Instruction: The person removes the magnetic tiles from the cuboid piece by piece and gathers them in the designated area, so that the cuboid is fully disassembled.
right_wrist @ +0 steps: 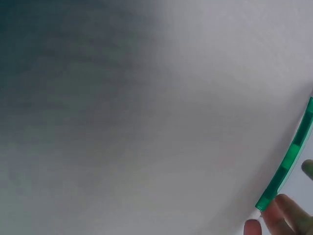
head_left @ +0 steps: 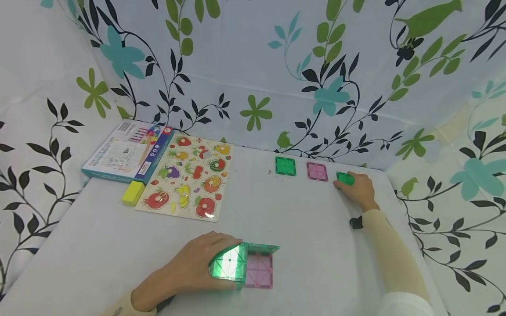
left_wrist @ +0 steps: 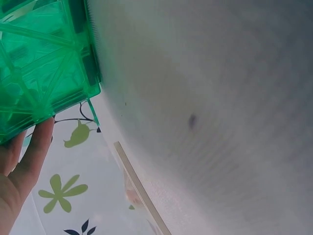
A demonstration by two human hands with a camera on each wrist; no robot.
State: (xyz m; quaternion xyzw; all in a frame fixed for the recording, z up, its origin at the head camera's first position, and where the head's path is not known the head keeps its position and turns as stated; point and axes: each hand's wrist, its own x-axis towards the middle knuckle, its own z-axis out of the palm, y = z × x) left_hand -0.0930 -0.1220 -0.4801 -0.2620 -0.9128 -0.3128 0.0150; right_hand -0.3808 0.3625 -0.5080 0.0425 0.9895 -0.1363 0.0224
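Observation:
Near the front of the table my left hand (head_left: 195, 263) holds a green see-through magnetic tile (head_left: 229, 262), thumb on the near side and fingers on the far side. This tile joins other green tiles standing around a pink magnetic tile (head_left: 259, 270) that lies flat. The left wrist view shows the green tile wall (left_wrist: 44, 63) up close, with fingertips at its edge. At the back right, my right hand (head_left: 361, 191) pinches another green magnetic tile (head_left: 345, 178). The right wrist view shows that tile's edge (right_wrist: 288, 159) above the fingers.
A green tile (head_left: 285, 166) and a pink tile (head_left: 317, 171) lie in a row at the back. On the left are a wooden fruit puzzle board (head_left: 193, 175), a boxed set (head_left: 124, 151) and a yellow block (head_left: 133, 193). Patterned cloth (head_left: 257, 79) hangs behind the white table.

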